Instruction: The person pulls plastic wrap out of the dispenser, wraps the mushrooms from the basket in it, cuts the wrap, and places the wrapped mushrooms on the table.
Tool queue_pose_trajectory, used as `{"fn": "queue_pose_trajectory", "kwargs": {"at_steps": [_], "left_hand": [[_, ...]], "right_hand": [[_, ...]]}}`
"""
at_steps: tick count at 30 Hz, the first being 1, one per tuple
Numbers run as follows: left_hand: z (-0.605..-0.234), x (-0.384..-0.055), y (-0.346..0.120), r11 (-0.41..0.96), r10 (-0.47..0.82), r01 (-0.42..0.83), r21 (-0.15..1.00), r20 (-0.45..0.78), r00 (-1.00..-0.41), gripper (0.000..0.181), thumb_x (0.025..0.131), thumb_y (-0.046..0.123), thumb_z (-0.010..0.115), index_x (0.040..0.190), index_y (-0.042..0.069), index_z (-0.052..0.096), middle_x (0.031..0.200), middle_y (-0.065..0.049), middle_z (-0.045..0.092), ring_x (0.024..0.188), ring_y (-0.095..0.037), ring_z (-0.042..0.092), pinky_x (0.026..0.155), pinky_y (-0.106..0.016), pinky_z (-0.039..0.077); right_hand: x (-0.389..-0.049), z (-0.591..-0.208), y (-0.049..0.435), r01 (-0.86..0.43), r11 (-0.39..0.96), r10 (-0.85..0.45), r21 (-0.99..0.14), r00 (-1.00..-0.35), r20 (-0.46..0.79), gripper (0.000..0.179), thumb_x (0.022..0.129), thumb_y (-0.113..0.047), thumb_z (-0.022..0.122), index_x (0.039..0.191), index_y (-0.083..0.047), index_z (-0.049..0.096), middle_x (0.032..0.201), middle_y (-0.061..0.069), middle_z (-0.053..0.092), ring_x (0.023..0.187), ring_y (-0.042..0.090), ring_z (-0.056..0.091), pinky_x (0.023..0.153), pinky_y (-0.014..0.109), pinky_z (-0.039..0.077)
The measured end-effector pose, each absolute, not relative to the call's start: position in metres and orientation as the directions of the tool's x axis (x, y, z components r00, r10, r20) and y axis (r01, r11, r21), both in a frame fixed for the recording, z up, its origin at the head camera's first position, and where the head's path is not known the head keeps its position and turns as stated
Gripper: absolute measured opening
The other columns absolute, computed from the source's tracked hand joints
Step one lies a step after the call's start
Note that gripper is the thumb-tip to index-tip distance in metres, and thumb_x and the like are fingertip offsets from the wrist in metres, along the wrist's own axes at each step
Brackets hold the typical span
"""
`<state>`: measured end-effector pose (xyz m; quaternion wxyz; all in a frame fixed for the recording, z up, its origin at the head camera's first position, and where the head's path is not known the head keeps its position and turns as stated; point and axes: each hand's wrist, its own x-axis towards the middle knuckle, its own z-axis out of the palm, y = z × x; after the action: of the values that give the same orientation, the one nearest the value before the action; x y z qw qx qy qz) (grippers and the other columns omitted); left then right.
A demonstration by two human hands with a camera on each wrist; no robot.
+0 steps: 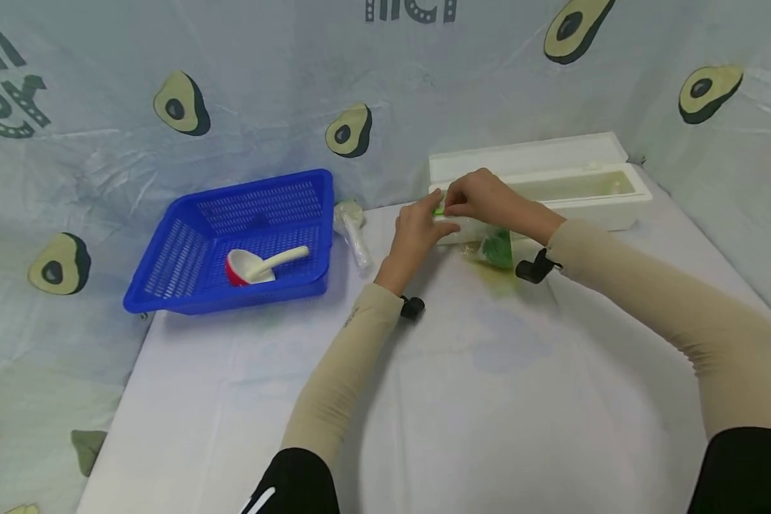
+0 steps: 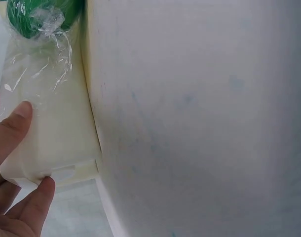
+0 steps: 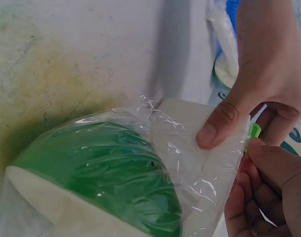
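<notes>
A long white box [image 1: 591,207] stands at the back right, its hinged lid [image 1: 527,157] raised. My left hand [image 1: 413,230] grips the box's left end, thumb across the front and fingers round the end. My right hand [image 1: 491,202] reaches over the box and pinches a small green strip [image 3: 254,132] close beside the left fingers. Before the box lies a ladle with a green bowl [image 3: 101,170] and cream rim, wrapped in clear plastic [image 3: 168,128]. The plastic film stretches across the box's front towards both hands.
Left on the white-covered table [image 1: 257,407] stands a blue slotted basket [image 1: 324,228], holding a red-and-white ladle [image 1: 250,268]. Another wrapped ladle [image 1: 353,232] lies between basket and hands. An avocado-patterned sheet [image 1: 263,71] rises behind.
</notes>
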<state>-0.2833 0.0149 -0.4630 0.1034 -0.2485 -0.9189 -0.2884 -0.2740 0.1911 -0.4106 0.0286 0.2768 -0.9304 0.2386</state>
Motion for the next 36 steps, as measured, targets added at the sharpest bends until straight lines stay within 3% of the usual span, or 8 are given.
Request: {"fn": "queue_pose_trajectory", "kwargs": {"at_steps": [3,8,14,17,21,27,32,36], "left_hand": [[-0.462,-0.284,0.018,0.700,0.380,0.504,0.505,0.335,-0.862,0.071,0.079,0.034,0.088,0.141,0.010,0.062,0.136,-0.005,0.066,0.082,-0.021,0.070,0.077,-0.032,0.056],[-0.462,-0.283,0.020,0.725,0.364,0.459,0.514,0.279,-0.888,0.074,0.079,0.032,0.089,0.144,0.013,0.059,0.136,-0.003,0.066,0.109,-0.021,0.069,0.089,-0.032,0.056],[-0.463,-0.279,0.020,0.749,0.408,0.457,0.481,0.209,-0.889,0.077,0.082,0.030,0.087,0.149,0.014,0.053,0.149,-0.001,0.055,0.126,-0.022,0.061,0.097,-0.035,0.052],[-0.462,-0.274,0.017,0.746,0.445,0.492,0.449,0.214,-0.870,0.073,0.084,0.031,0.085,0.148,0.017,0.054,0.152,0.001,0.052,0.133,-0.020,0.055,0.101,-0.036,0.050],[-0.460,-0.267,0.014,0.739,0.494,0.585,0.333,0.322,-0.808,0.052,0.088,0.033,0.081,0.136,0.021,0.064,0.147,0.004,0.057,0.132,-0.019,0.055,0.098,-0.036,0.052],[-0.458,-0.263,0.012,0.707,0.546,0.689,0.161,0.495,-0.676,0.015,0.092,0.033,0.076,0.103,0.023,0.078,0.135,0.007,0.065,0.123,-0.019,0.058,0.094,-0.032,0.051],[-0.448,-0.258,0.015,0.609,0.566,0.739,0.289,0.495,-0.660,0.014,0.093,0.028,0.076,0.096,0.016,0.080,0.124,0.001,0.071,0.118,-0.019,0.060,0.101,-0.030,0.048],[-0.437,-0.247,0.022,0.560,0.589,0.735,0.383,0.440,-0.678,0.014,0.093,0.023,0.074,0.096,0.010,0.079,0.111,-0.002,0.073,0.109,-0.018,0.064,0.094,-0.026,0.050]], "right_hand": [[-0.275,-0.409,0.194,-0.523,0.737,-0.505,-0.428,-0.847,0.166,0.012,0.096,-0.014,0.073,0.097,-0.003,0.077,0.091,0.011,0.076,0.082,0.025,0.071,0.077,0.043,0.057],[-0.268,-0.405,0.210,-0.572,0.729,-0.555,-0.376,-0.815,0.165,0.013,0.098,-0.010,0.069,0.106,-0.003,0.075,0.100,0.011,0.074,0.089,0.026,0.070,0.080,0.044,0.057],[-0.233,-0.401,0.229,-0.676,0.694,-0.651,-0.249,-0.736,0.184,0.008,0.093,-0.005,0.073,0.101,-0.004,0.074,0.099,0.008,0.070,0.088,0.026,0.068,0.078,0.043,0.057],[-0.213,-0.401,0.239,-0.662,0.715,-0.636,-0.224,-0.749,0.183,0.010,0.091,-0.010,0.077,0.100,-0.007,0.074,0.099,0.006,0.069,0.088,0.025,0.068,0.077,0.042,0.057],[-0.196,-0.403,0.251,-0.595,0.768,-0.577,-0.236,-0.803,0.149,0.020,0.088,-0.016,0.081,0.104,-0.007,0.074,0.101,0.007,0.069,0.090,0.027,0.069,0.075,0.044,0.057],[-0.191,-0.416,0.257,-0.535,0.799,-0.536,-0.275,-0.840,0.076,0.032,0.086,-0.019,0.083,0.112,-0.004,0.072,0.110,0.012,0.069,0.095,0.033,0.069,0.076,0.046,0.057],[-0.194,-0.427,0.252,-0.551,0.792,-0.538,-0.264,-0.833,0.126,0.033,0.085,-0.018,0.083,0.112,-0.001,0.072,0.111,0.014,0.068,0.089,0.032,0.070,0.075,0.044,0.058],[-0.198,-0.429,0.247,-0.545,0.794,-0.518,-0.269,-0.838,0.169,0.034,0.085,-0.019,0.083,0.110,0.001,0.074,0.107,0.016,0.069,0.081,0.030,0.069,0.072,0.043,0.057]]}}
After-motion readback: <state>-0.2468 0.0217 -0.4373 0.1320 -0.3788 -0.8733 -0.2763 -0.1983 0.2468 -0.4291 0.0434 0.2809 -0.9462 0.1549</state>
